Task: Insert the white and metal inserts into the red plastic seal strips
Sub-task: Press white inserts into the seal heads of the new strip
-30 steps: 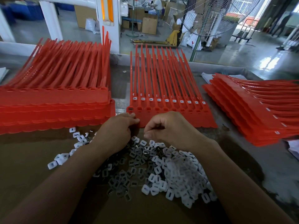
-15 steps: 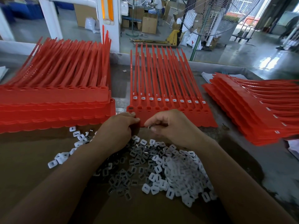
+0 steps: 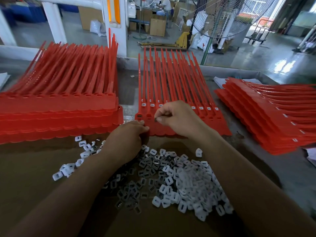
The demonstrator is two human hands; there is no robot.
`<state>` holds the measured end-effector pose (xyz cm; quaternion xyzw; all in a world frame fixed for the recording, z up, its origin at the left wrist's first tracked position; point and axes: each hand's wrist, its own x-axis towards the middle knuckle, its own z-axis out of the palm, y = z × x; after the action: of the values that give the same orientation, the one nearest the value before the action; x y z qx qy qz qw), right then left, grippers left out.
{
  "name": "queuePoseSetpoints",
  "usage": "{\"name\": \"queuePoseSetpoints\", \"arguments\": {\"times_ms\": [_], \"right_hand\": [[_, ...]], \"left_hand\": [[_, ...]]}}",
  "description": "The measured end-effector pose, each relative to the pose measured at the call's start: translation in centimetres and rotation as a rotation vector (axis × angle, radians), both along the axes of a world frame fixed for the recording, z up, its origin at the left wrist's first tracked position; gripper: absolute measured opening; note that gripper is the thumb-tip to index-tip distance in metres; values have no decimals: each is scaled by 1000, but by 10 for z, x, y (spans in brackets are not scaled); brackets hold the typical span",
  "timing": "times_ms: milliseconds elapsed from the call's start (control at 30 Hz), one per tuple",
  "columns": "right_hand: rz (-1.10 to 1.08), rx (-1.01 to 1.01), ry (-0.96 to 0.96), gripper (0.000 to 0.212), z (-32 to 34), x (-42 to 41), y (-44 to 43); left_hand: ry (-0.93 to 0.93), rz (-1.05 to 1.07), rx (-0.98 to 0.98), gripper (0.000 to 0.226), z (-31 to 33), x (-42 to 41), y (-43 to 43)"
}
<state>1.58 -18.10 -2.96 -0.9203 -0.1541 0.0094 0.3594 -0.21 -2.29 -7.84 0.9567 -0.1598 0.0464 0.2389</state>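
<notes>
A sheet of joined red seal strips [image 3: 172, 86] lies in the middle of the bench, tails pointing away. White inserts sit in its upper row of sockets. My left hand [image 3: 127, 139] pinches the near left edge of this sheet. My right hand [image 3: 177, 117] hovers over the lower row of sockets, thumb and forefinger shut on a small dark metal insert [image 3: 156, 119]. A pile of white inserts [image 3: 193, 183] and dark metal inserts [image 3: 143, 178] lies on the brown cardboard [image 3: 25, 185] near me.
A thick stack of red strip sheets [image 3: 58, 110] stands at the left. Another fanned stack [image 3: 266, 113] lies at the right, with white inserts fitted. Loose white inserts [image 3: 68, 168] are scattered left of my arm. A standing fan [image 3: 220, 17] is beyond the bench.
My right hand has lifted from the pile and moved forward over the strip sheet with a metal insert pinched in it. My left hand stays at the sheet's near edge.
</notes>
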Motion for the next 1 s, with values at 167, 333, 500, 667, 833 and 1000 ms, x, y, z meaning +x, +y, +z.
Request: {"name": "queuePoseSetpoints", "arguments": {"times_ms": [167,333,500,667,833,1000], "right_hand": [[-74,-25,17,15,-10,32,14],[-138,-50,57,13,-23,45,24],[-168,-130,44,15,-26,47,27],[-200,-131,50,16,-24,45,30],[-288,-79,78,12,-24,50,34],[-227,-7,173,10,-20,49,28]], "left_hand": [[-26,4,-8,50,0,-2,0],[-39,-6,8,50,-1,-2,-1],[-42,-9,9,51,1,-4,-2],[-41,-10,17,51,2,-5,-1],[-42,-12,22,51,2,-6,-1],[-46,-9,26,48,3,-6,-1]]}}
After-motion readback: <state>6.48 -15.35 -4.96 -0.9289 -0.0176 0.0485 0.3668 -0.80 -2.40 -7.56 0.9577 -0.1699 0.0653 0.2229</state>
